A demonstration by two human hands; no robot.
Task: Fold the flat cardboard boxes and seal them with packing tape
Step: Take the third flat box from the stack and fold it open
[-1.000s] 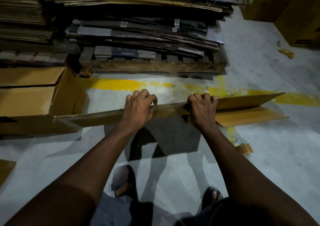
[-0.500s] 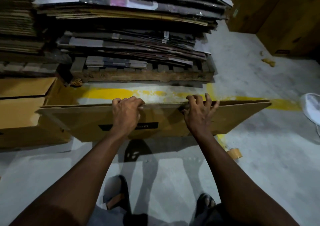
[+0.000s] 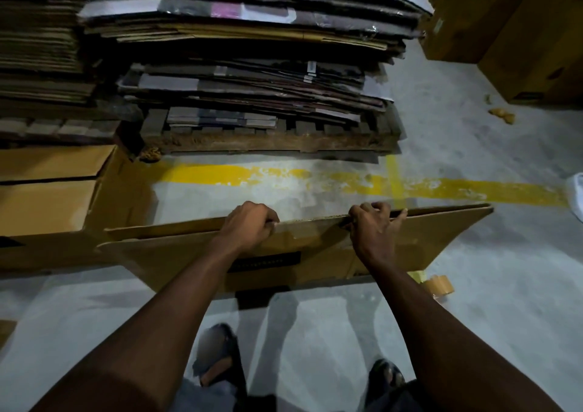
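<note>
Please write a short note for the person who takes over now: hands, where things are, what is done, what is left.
Left hand grips the top edge of the flat cardboard box; right hand grips the same edge, further right. The box is held upright, not opened. The tape roll lies on the floor by its lower right corner. Done: one box taken. Left: open, fold flaps, tape.

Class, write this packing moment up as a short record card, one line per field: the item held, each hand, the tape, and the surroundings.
Item held: flat cardboard box, upright on its long edge, not opened out
Left hand: fingers curled over the box's top edge, gripping it
Right hand: grips the same edge, further right
Packing tape roll: on the concrete floor by the box's lower right corner, untouched
Behind: stack of flattened cartons on a wooden pallet
Far left: assembled carton, flaps folded shut
Floor marking: yellow line
</note>
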